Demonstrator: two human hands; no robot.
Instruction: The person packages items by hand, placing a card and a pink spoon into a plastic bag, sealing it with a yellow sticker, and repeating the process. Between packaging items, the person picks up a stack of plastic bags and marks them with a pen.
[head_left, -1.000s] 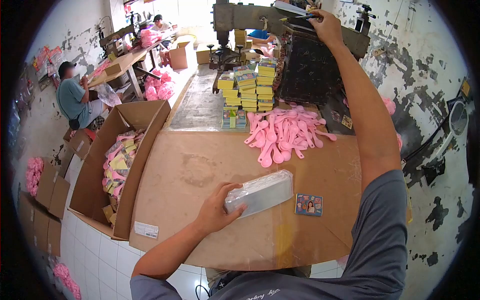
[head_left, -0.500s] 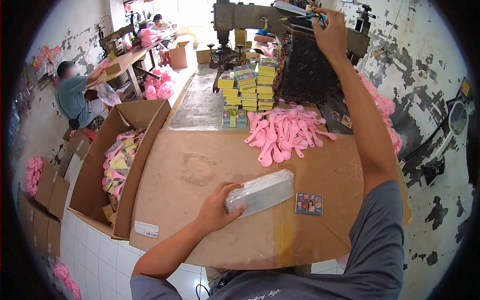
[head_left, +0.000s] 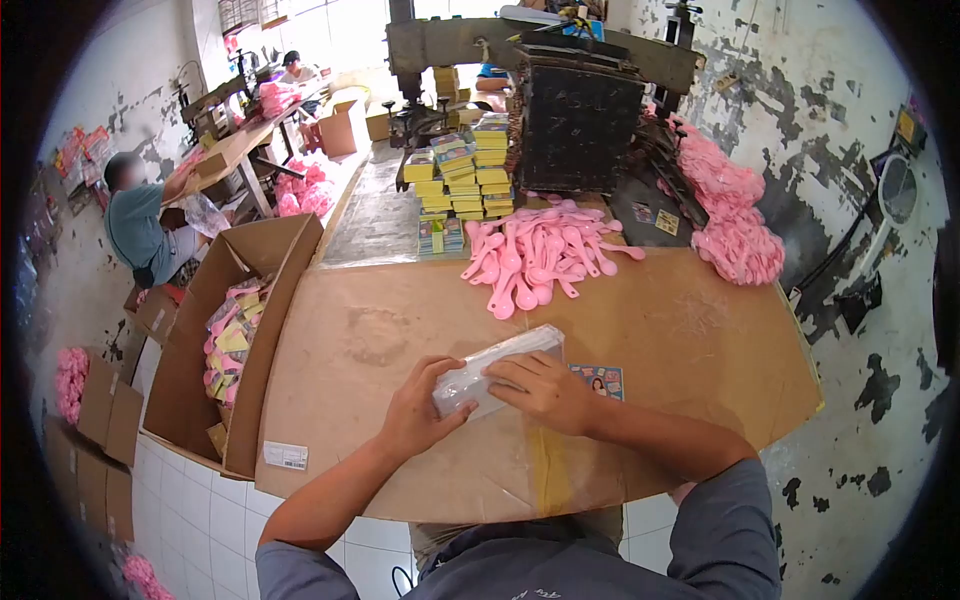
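A stack of clear plastic bags [head_left: 500,355] lies on the cardboard-covered table [head_left: 660,310]. My left hand [head_left: 425,405] grips its left end, thumb in front and fingers behind. My right hand [head_left: 545,390] rests on top of the stack with its fingers bent over it; what is under the fingertips is hidden. Just right of that hand lies a small printed card pack [head_left: 607,381], partly covered by the hand. Beyond the bags is a heap of pink spoons [head_left: 540,255]. Stacks of yellow-edged card packs [head_left: 465,180] stand behind on the left.
An open carton [head_left: 250,345] of packed pink and yellow items stands left of the table. A black metal block [head_left: 580,125] is at the back, with pink bundles [head_left: 735,210] to its right. One person [head_left: 140,225] sits at the left; another [head_left: 295,72] is farther back.
My right hand has come down from the top of the black block onto the plastic bags. My left hand still holds their left end. The camera view has shifted slightly.
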